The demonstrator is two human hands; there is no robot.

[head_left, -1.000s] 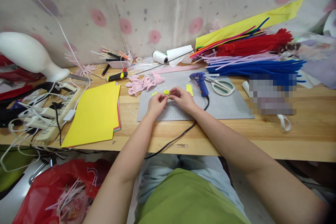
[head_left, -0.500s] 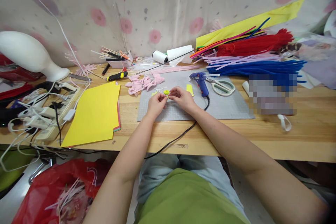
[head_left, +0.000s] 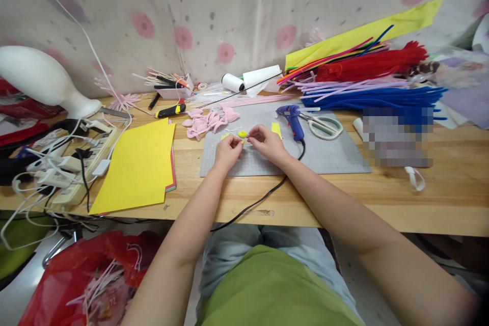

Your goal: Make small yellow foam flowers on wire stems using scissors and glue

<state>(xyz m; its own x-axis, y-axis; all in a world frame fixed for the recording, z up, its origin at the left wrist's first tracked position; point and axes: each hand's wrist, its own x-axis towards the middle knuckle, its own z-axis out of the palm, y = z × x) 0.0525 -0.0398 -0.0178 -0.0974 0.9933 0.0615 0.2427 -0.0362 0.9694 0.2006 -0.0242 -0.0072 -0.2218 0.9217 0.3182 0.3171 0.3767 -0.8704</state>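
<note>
Mat, left hand closed, pinching yellow piece

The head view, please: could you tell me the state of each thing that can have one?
Left hand, pinched, grip contents unclear
Right hand, curled, grip closure unclear
Small yellow piece, near the hands, hold unclear
Glue gun, lying on its side, cord attached
Scissors, lying flat, blade opening unclear
Power strip, plugs inserted
Red bag, open, scraps inside
Yellow sheet, lying flat atop other sheets
White spool, on its side
</note>
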